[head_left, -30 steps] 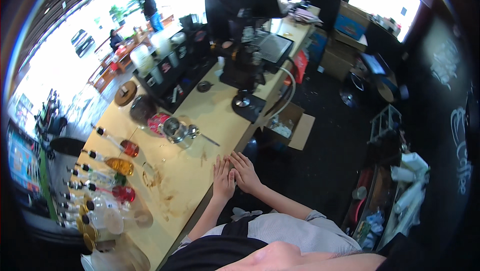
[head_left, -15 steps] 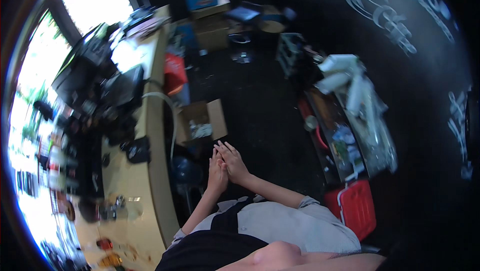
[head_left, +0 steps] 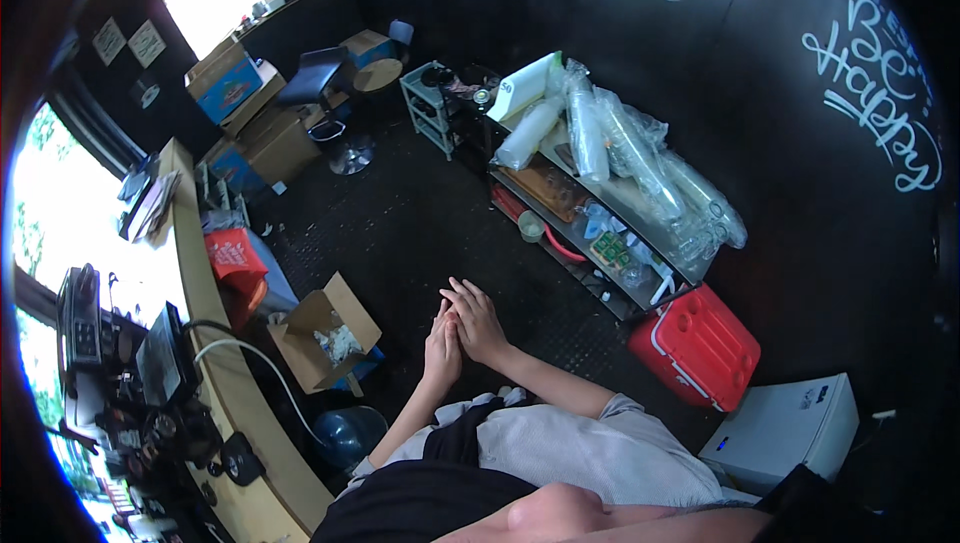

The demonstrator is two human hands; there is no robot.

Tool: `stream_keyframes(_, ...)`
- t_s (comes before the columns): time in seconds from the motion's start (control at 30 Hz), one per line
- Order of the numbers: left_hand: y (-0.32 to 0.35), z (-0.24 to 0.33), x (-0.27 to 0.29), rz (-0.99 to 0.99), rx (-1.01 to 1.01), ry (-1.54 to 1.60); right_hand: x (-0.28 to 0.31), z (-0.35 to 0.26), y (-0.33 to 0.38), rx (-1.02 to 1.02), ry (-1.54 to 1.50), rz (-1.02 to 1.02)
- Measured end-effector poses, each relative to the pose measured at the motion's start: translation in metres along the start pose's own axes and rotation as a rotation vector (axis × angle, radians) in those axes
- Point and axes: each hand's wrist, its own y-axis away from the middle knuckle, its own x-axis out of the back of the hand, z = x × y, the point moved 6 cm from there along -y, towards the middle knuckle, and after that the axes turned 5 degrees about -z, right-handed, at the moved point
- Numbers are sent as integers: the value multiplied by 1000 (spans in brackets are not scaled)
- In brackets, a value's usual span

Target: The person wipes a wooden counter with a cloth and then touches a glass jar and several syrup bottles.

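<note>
In front of my waist my two bare hands meet. The fingers of my right hand (head_left: pixel 479 327) are stretched out, the palm turned against the other hand. My left hand (head_left: pixel 442 352) points upward with straight fingers, partly covered by the right. No object shows between them. Closest to the hands is an open cardboard box (head_left: pixel 357 309) on the floor, with crumpled white material inside. Below it stands a blue water jug (head_left: pixel 350 436).
A wooden counter (head_left: pixel 235 383) with dark equipment runs along the left. At right, a metal shelf (head_left: pixel 680 278) carries plastic-wrapped stacks of cups (head_left: pixel 635 168). A red cooler (head_left: pixel 697 348) and a white cabinet (head_left: pixel 785 433) stand beside it. A bar stool (head_left: pixel 350 155) and stacked boxes (head_left: pixel 225 83) stand farther back.
My view has swung to the right, bringing the shelf, the cooler and the white cabinet farther into the picture. My hands stay together, with the right fingers slightly shifted.
</note>
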Motion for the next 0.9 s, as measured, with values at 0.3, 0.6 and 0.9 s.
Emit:
stream_keyframes(0.3, -123, -22, -47, -247, -17, -198, 19, 102, -38, -298, 143, 80)
stream_keyframes(0.6, -289, -37, -73, -477, -188, -238, 50, 200, -129, -499, 275, 197)
stream_keyframes(0.9, -402, -69, -118, -579, -333, -262, 51, 292, -176, -692, 305, 324)
